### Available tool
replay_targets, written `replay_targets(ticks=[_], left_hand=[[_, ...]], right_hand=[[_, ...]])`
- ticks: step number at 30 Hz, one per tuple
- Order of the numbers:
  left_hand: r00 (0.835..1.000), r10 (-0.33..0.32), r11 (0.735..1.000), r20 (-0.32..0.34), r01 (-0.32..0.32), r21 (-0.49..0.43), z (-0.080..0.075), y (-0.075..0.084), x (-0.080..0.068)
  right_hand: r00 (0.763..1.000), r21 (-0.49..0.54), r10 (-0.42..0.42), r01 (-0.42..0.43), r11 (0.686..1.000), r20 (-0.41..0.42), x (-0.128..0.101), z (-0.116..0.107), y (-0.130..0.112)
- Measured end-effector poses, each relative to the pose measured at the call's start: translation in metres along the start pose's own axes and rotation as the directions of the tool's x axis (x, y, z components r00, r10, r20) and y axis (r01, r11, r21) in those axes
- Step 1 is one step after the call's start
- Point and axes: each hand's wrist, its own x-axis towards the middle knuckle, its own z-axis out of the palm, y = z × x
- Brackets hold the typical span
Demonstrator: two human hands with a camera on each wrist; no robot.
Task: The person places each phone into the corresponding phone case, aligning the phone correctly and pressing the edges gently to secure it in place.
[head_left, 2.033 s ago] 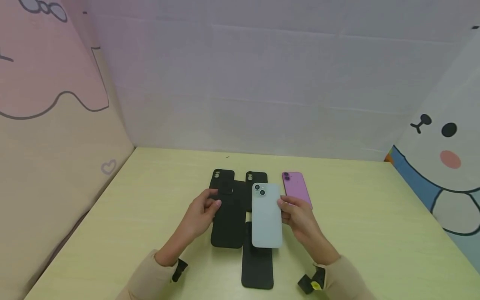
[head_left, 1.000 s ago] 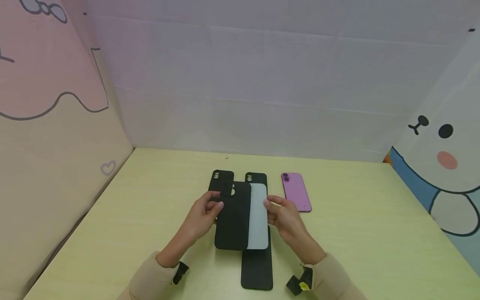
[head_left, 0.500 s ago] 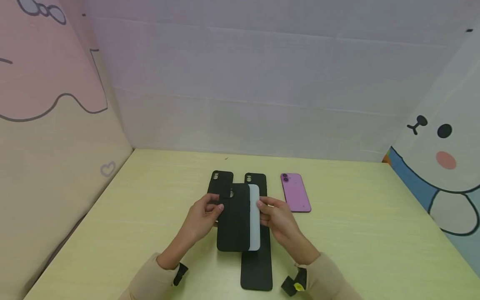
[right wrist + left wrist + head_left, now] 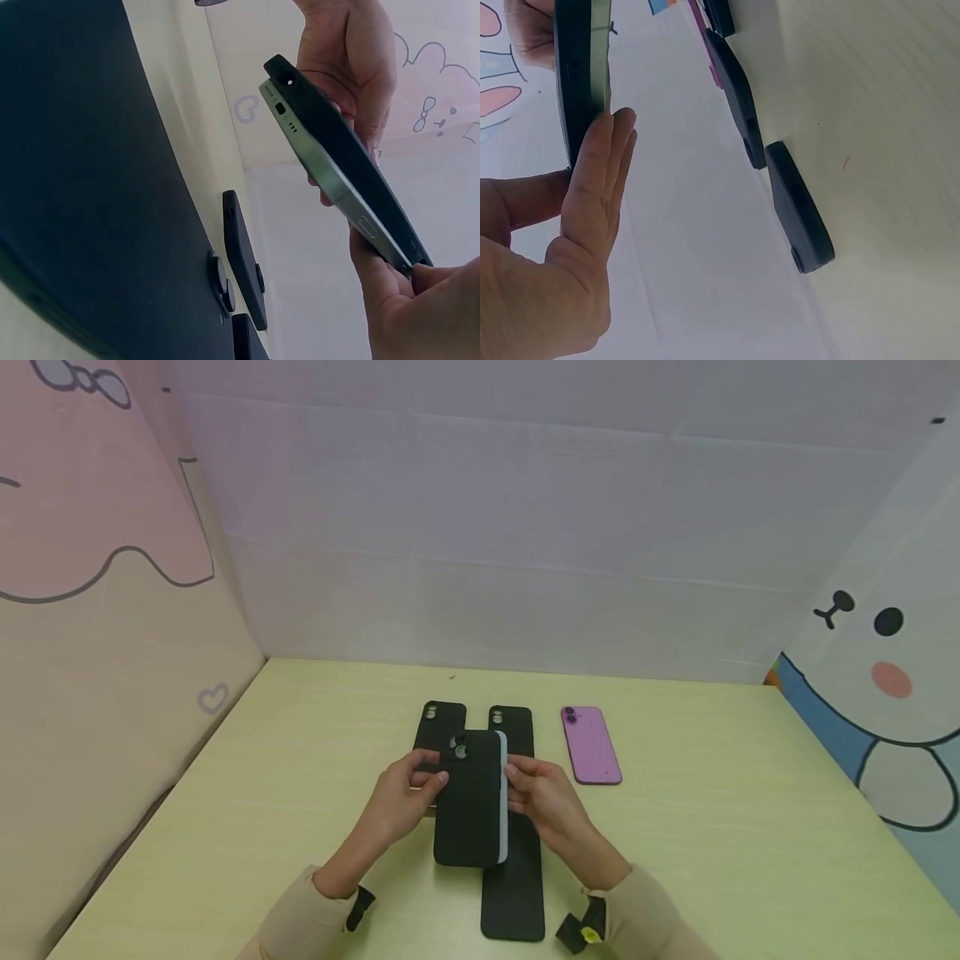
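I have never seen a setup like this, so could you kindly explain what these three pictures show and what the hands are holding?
There is no machine here: a person works with two bare hands and wears three cameras. The wide picture comes from the head and looks down at a pale yellow-green table. The other two come from the wrists and look sideways at each hand's work.

The left hand holds a black phone case by its left edge. The right hand holds a pale phone by its right edge, lying almost wholly under the case. The right wrist view shows case and phone edge-on, pressed together.

On the table lie two black cases at the back, a longer black case near the person, and a purple phone to the right.
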Motion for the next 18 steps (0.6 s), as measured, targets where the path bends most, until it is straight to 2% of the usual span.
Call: replay_targets(ticks=[10,18], left_hand=[[1.0,0.003,1.0,-0.009,-0.002,0.021,-0.001,-0.0005,-0.0014],[1.0,0.007,1.0,-0.02,-0.007,0.025,-0.0005,-0.0027,-0.0003]], right_hand=[[1.0,-0.056,0.007,-0.005,0.998,0.028,-0.0013,0.0013,-0.0024],[0.998,-0.023,0.013,-0.012,1.0,0.058,-0.0034,0.0016,-0.0058]])
